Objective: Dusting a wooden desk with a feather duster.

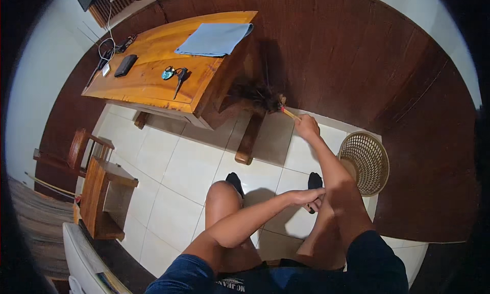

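Observation:
My right hand (307, 126) grips the light wooden handle of a dark feather duster (264, 98). The duster's feathers are against or close beside the side of a wooden desk (153, 80), low under its right end; exact contact cannot be told. My left hand (308, 197) rests near my right knee, fingers loosely apart, with no object visible in it. On the desktop lie a folded light blue cloth (215, 39), a black pouch or case (125, 65), keys with a teal fob (168, 73) and a small white device (106, 70).
A woven-look plastic wastebasket (369, 164) stands by the wood-panelled wall (329, 57), right of my right arm. The desk's wooden foot (248, 141) extends across the tiled floor. At left are a small wooden shelf unit (93, 198) and a wooden chair (78, 148). Cables hang behind the desk.

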